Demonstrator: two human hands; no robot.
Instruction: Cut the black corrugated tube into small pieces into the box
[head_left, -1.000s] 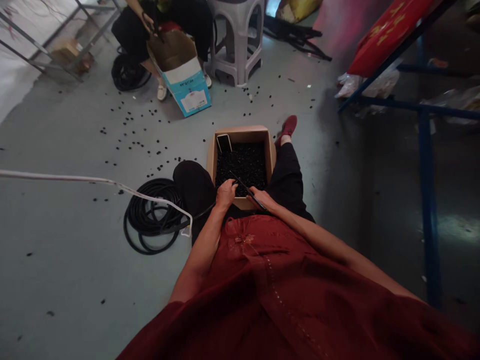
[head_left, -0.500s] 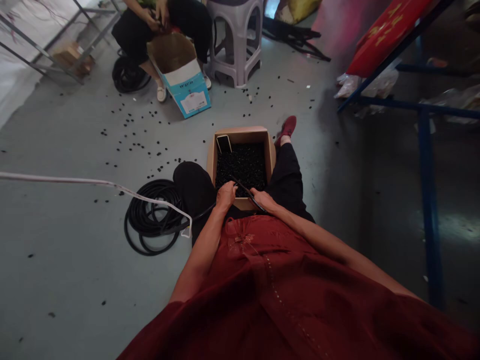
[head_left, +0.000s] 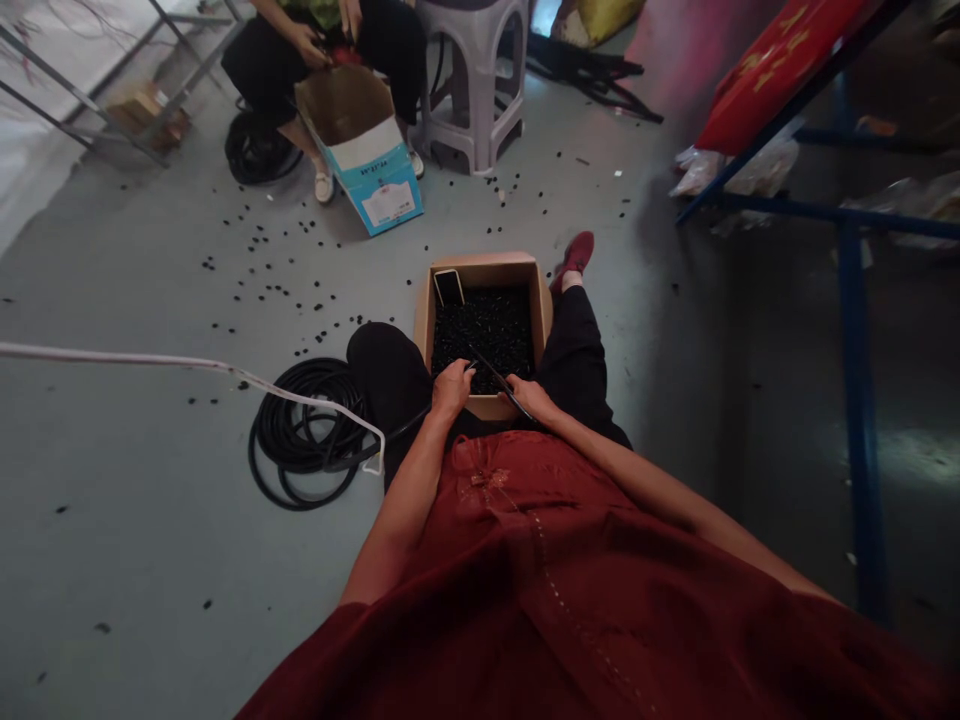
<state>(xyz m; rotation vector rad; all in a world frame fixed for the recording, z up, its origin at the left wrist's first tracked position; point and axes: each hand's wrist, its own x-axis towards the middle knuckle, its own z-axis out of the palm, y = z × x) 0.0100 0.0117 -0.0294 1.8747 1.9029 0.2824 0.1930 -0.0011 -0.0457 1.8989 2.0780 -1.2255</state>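
Over the near edge of an open cardboard box (head_left: pixel 420 322), my left hand (head_left: pixel 451 390) is closed around the end of a black rubber tube (head_left: pixel 411 424). That tube runs back over my leg to a coil (head_left: pixel 304 425) on the floor. My right hand (head_left: pixel 534 398) grips a long, thin dark tool (head_left: pixel 491 371), perhaps scissors or a blade; its exact kind is unclear. The tool slants up and left, its tip just beyond my left fingers. Many small black pieces (head_left: pixel 487 325) fill the box bottom, and a phone-like dark rectangle (head_left: pixel 448 289) leans in its far left corner.
A white cord (head_left: pixel 187 362) crosses above the coil from the left. Small black pieces lie scattered on the floor. Ahead sits another person behind a blue-and-white carton (head_left: pixel 382 195), beside a grey plastic stool (head_left: pixel 474 90). A blue metal frame (head_left: pixel 859 400) stands at right.
My right hand and the dark tool have shifted slightly to the right. My left hand stays almost in place. The other person's hands have moved apart.
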